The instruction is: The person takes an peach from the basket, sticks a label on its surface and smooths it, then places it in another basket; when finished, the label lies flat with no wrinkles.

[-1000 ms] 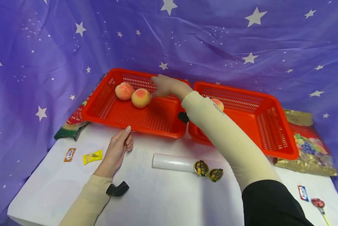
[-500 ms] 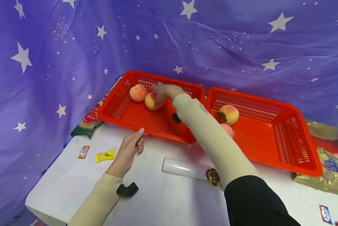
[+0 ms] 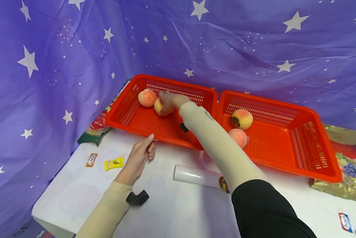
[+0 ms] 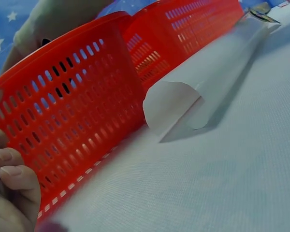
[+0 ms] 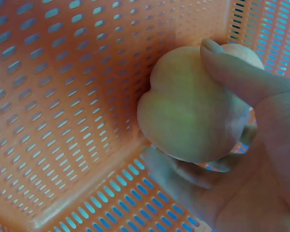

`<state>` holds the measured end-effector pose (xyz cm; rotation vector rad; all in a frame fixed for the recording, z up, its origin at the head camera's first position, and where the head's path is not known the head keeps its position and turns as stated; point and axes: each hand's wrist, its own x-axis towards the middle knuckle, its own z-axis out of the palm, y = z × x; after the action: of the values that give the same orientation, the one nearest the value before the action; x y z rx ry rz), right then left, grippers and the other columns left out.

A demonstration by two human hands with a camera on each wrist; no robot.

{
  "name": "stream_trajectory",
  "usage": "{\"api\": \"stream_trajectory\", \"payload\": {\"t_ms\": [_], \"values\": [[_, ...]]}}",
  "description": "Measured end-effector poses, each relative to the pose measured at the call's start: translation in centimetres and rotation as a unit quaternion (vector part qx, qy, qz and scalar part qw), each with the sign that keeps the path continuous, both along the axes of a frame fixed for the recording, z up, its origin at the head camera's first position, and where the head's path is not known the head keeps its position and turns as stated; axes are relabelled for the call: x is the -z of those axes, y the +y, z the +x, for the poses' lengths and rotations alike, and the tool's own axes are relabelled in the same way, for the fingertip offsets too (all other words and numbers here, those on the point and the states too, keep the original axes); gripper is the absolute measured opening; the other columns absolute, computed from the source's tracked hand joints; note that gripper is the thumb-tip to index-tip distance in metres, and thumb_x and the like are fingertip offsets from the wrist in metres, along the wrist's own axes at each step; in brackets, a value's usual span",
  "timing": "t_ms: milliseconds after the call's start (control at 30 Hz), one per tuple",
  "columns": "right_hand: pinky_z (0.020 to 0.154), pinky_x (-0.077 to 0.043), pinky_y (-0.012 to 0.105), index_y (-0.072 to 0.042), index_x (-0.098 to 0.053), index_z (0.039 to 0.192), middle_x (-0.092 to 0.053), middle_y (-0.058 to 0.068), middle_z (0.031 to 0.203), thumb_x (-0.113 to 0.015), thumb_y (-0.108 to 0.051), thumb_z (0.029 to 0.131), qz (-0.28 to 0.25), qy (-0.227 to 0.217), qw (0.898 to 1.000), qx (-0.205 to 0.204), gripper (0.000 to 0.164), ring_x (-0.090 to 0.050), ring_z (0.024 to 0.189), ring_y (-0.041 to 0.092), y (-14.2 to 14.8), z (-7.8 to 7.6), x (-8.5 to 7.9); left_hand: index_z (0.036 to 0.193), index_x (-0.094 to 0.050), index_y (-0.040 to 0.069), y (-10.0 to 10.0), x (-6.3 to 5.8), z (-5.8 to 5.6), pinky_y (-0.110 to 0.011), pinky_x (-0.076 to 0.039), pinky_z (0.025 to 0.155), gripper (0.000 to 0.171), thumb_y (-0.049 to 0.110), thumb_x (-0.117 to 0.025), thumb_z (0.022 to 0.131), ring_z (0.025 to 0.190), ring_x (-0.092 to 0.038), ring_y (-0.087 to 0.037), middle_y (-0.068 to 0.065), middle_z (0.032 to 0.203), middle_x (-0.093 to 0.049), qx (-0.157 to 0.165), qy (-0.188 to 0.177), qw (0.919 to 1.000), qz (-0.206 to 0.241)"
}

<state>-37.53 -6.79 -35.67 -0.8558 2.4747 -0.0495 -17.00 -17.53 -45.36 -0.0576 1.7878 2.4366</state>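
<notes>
My right hand (image 3: 165, 105) reaches into the left red basket (image 3: 127, 105) and grips a yellow-pink peach (image 3: 157, 105). In the right wrist view the thumb (image 5: 241, 79) lies over the peach (image 5: 188, 116) and the fingers curl under it, just above the basket's mesh floor (image 5: 63, 96). A second, speckled peach (image 3: 147, 98) lies beside it at the back. My left hand (image 3: 142, 152) rests on the white table, its thumb against the basket's front rim and its fingers (image 4: 12, 176) loosely curled beside the wall (image 4: 77, 111), holding nothing.
A second red basket (image 3: 314, 148) to the right holds two peaches (image 3: 241, 119) (image 3: 238, 138). A white roll (image 3: 192, 176) lies on the table in front. Small sweet packets (image 3: 113, 163) lie at the left, snack bags (image 3: 341, 172) at both sides. A purple star cloth hangs behind.
My right hand came down from the basket's back wall onto the peach and closed its fingers round it. The left hand stayed at the rim. The head view shifted slightly.
</notes>
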Motion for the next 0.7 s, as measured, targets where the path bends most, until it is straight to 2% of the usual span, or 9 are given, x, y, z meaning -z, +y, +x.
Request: {"api": "stream_trajectory", "payload": {"t_ms": [100, 167, 267, 333, 433, 533, 600, 700], "values": [[0.082, -0.039, 0.031, -0.013, -0.034, 0.117, -0.042, 0.004, 0.107, -0.064, -0.035, 0.074, -0.015, 0.024, 1.000, -0.009, 0.057, -0.042, 0.096, 0.019, 0.6, -0.2, -0.4, 0.067, -0.034, 0.006, 0.1, 0.2, -0.6, -0.031, -0.021, 0.053, 0.044, 0.041, -0.048, 0.089, 0.056, -0.032, -0.014, -0.003, 0.064, -0.031, 0.018, -0.004, 0.9998, 0.010], [0.082, -0.039, 0.030, -0.013, -0.036, 0.116, -0.044, 0.003, 0.106, -0.066, -0.036, 0.073, -0.026, 0.038, 0.999, -0.019, 0.057, -0.043, 0.095, 0.018, 1.2, -0.1, -1.3, 0.066, -0.034, 0.007, 0.0, 0.2, -1.0, -0.030, -0.022, 0.052, 0.044, 0.042, -0.048, 0.089, 0.056, -0.032, -0.013, -0.003, 0.064, -0.031, 0.023, -0.007, 0.9996, 0.015], [0.083, -0.040, 0.030, -0.014, -0.036, 0.118, -0.045, 0.003, 0.109, -0.067, -0.039, 0.071, -0.046, 0.052, 0.997, -0.039, 0.061, -0.044, 0.097, 0.017, 2.1, 0.8, -3.8, 0.067, -0.035, 0.008, -0.3, 0.2, -1.3, -0.027, -0.024, 0.051, 0.042, 0.041, -0.048, 0.089, 0.056, -0.032, -0.013, -0.001, 0.063, -0.031, 0.024, -0.018, 0.9993, 0.023], [0.084, -0.040, 0.030, -0.016, -0.035, 0.121, -0.044, 0.002, 0.113, -0.067, -0.040, 0.071, -0.062, 0.063, 0.995, -0.050, 0.064, -0.044, 0.098, 0.016, 2.9, 2.1, -5.9, 0.068, -0.036, 0.009, -0.8, 0.0, -1.3, -0.025, -0.025, 0.050, 0.041, 0.041, -0.047, 0.089, 0.056, -0.032, -0.012, 0.000, 0.062, -0.031, 0.020, -0.027, 0.9989, 0.031], [0.085, -0.040, 0.030, -0.019, -0.034, 0.126, -0.043, 0.000, 0.116, -0.066, -0.044, 0.071, -0.087, 0.084, 0.991, -0.061, 0.069, -0.045, 0.100, 0.014, 4.4, 5.0, -9.2, 0.071, -0.039, 0.010, -1.7, -0.4, -1.2, -0.026, -0.024, 0.050, 0.038, 0.042, -0.045, 0.090, 0.055, -0.031, -0.013, 0.001, 0.062, -0.031, 0.012, -0.035, 0.9985, 0.040], [0.083, -0.042, 0.030, -0.023, -0.034, 0.128, -0.043, -0.002, 0.117, -0.067, -0.048, 0.070, -0.109, 0.120, 0.984, -0.069, 0.071, -0.048, 0.097, 0.013, 6.7, 8.8, -11.7, 0.076, -0.042, 0.010, -2.6, -1.0, -1.0, -0.028, -0.021, 0.051, 0.035, 0.042, -0.043, 0.091, 0.055, -0.031, -0.013, 0.001, 0.062, -0.030, 0.013, -0.030, 0.9984, 0.047], [0.078, -0.044, 0.029, -0.023, -0.035, 0.126, -0.043, -0.004, 0.112, -0.067, -0.050, 0.069, -0.128, 0.152, 0.977, -0.079, 0.071, -0.050, 0.090, 0.011, 8.5, 11.7, -12.6, 0.080, -0.044, 0.009, -3.1, -1.4, -0.8, -0.030, -0.020, 0.052, 0.034, 0.041, -0.043, 0.091, 0.055, -0.032, -0.012, 0.001, 0.063, -0.031, 0.016, -0.025, 0.9982, 0.051], [0.072, -0.045, 0.026, -0.023, -0.038, 0.124, -0.044, -0.007, 0.108, -0.067, -0.051, 0.068, -0.161, 0.191, 0.964, -0.092, 0.069, -0.049, 0.085, 0.007, 11.4, 16.2, -12.5, 0.080, -0.041, 0.008, -3.7, -1.8, -0.6, -0.032, -0.018, 0.053, 0.034, 0.040, -0.041, 0.092, 0.055, -0.033, -0.013, 0.000, 0.064, -0.031, 0.021, -0.018, 0.9981, 0.055]]}}
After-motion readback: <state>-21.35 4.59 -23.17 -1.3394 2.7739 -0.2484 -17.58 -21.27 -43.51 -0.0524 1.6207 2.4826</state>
